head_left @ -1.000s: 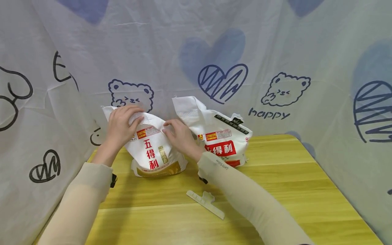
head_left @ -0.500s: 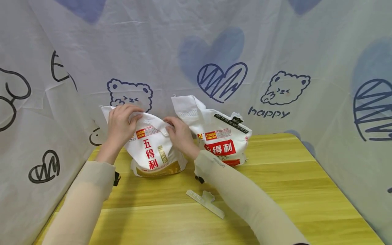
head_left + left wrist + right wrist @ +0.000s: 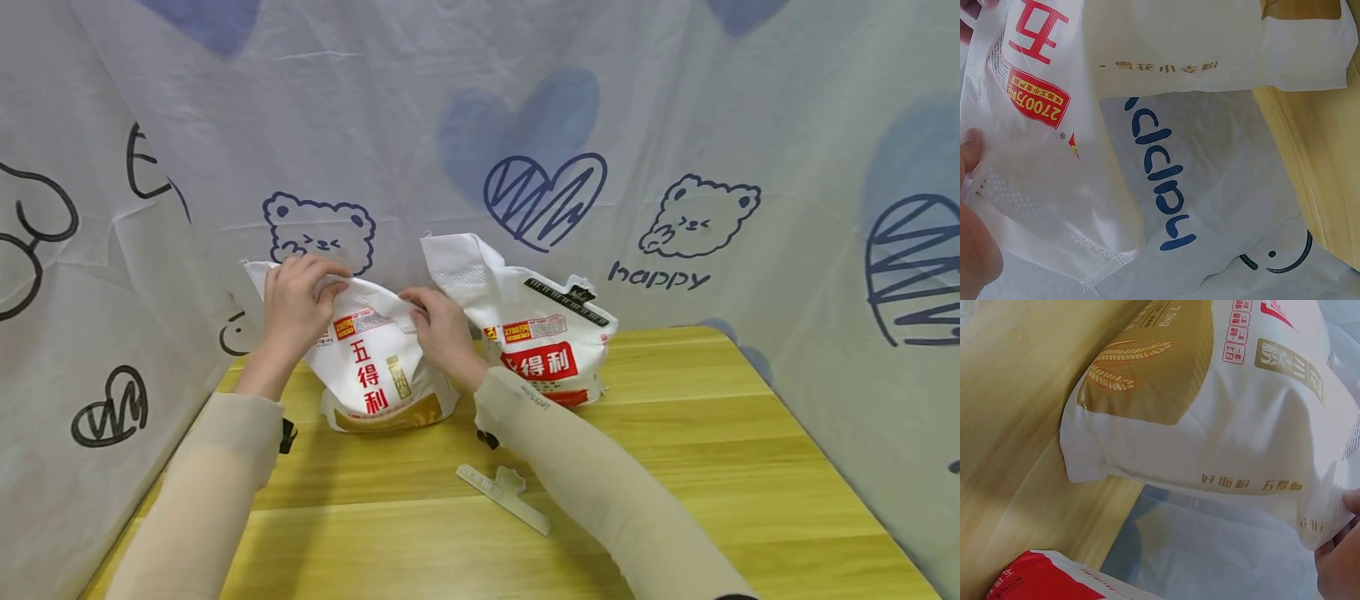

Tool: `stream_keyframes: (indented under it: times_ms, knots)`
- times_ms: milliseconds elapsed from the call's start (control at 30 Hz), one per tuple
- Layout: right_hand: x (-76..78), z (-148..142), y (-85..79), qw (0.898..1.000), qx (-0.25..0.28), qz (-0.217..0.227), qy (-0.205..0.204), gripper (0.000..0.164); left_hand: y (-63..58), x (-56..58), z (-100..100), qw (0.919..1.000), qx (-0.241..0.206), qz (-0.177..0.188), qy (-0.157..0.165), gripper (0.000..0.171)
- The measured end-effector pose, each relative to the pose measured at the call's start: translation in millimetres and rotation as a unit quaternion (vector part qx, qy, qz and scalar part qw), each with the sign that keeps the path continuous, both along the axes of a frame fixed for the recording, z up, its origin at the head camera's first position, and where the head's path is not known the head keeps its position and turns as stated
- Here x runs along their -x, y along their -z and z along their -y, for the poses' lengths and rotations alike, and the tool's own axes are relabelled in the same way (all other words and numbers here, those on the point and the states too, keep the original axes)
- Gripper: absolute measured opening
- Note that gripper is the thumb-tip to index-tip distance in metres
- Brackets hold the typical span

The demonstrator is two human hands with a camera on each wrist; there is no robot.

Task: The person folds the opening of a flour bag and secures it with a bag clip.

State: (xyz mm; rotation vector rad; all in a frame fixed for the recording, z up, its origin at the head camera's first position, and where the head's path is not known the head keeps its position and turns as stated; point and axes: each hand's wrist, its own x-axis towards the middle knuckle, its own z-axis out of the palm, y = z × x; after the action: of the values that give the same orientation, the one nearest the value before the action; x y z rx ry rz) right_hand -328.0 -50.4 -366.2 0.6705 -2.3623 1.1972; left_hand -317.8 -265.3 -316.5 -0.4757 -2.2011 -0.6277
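Observation:
A white flour bag (image 3: 390,354) with red lettering and a gold base band stands on the table, its top folded over. My left hand (image 3: 294,307) grips the folded top edge near its left end, thumb on the near side. At the top right corner my right hand (image 3: 447,340) pinches the bag's edge. In the left wrist view, part of the left hand (image 3: 977,250) shows at the bag's upper edge. The right wrist view has the right hand (image 3: 1342,562) holding a gathered corner. In front of the bag lies a whitish bag clip (image 3: 502,498).
To the right stands a second flour bag (image 3: 555,337), red-labelled, with a black bag clip (image 3: 566,302) across its folded top. Its left flap rises close behind my right hand. A printed curtain (image 3: 420,125) surrounds the wooden table (image 3: 697,467) at the back and sides.
My right hand has shifted slightly and its fingers have moved at the bag's top right corner. The left hand keeps its place on the fold. Both bags and the loose clip stay put.

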Motion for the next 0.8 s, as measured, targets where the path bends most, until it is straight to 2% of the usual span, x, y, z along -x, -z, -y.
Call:
stream_keyframes:
  times_ms: [533, 800]
  knots:
    - [-7.1, -6, -1.9, 1.0, -0.016, 0.003, -0.004, 0.041, 0.5, 0.8, -1, 1.0, 0.0, -0.007, -0.001, 0.012]
    - [-18.4, -19, -9.9, 1.0, -0.012, 0.017, -0.022, 0.043, 0.7, 0.6, -1, 1.0, 0.002, -0.007, 0.002, 0.011]
